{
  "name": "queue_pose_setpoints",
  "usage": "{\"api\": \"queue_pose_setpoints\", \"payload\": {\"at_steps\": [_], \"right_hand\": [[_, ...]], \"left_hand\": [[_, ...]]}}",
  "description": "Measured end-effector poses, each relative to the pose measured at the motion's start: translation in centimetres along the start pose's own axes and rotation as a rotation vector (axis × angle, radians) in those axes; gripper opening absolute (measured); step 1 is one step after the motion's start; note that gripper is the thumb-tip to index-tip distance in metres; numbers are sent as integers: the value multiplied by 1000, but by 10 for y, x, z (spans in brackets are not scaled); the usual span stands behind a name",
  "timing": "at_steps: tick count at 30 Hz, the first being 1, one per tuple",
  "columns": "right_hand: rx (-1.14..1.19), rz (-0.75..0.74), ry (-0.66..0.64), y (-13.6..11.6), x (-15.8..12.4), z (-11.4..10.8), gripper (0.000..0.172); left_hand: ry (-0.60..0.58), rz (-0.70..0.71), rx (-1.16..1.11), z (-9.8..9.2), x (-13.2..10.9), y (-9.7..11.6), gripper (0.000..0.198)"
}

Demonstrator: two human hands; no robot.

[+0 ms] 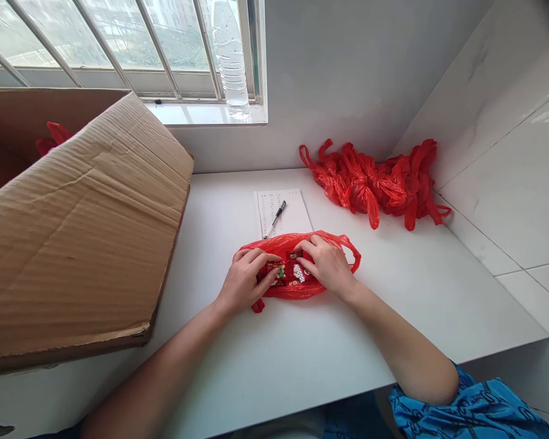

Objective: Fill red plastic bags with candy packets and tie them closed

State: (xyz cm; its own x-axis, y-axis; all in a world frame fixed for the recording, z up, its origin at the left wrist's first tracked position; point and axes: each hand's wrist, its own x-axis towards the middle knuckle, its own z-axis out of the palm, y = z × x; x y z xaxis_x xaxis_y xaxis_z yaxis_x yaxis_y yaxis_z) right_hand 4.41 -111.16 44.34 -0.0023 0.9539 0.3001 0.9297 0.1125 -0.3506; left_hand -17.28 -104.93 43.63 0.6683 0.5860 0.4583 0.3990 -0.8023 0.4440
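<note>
A red plastic bag lies spread on the white table, its mouth gaping upward. Inside it sit several small red wrapped packets with white, green and dark printing; their contents are hidden. My left hand reaches over the bag's left side, thumb and fingers closed around a small packet. From the right, my right hand reaches in, its fingertips pinching another small dark-red packet. One bag handle loops out beyond my right hand.
Behind the bag lies a sheet of paper with a pen on it. Filled, tied red bags are heaped against the wall. A large cardboard box stands at left, red plastic inside. A water bottle is on the windowsill.
</note>
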Motion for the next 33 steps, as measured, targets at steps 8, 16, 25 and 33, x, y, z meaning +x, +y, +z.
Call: {"api": "queue_pose_setpoints", "payload": {"at_steps": [8,16,25,33], "right_hand": [[335,-100,243,-1,-2,-14,14],[265,-168,-205,-2,-13,-31,11],[82,-115,-127,-1,-11,-28,22],[-84,71,-342,-3,-21,-32,16]], "left_hand": [[253,-238,-243,-5,0,1,25],[215,164,170,-2,0,9,16],[-171,359,227,4,-1,8,20],[-237,262,223,2,-1,9,40]]}}
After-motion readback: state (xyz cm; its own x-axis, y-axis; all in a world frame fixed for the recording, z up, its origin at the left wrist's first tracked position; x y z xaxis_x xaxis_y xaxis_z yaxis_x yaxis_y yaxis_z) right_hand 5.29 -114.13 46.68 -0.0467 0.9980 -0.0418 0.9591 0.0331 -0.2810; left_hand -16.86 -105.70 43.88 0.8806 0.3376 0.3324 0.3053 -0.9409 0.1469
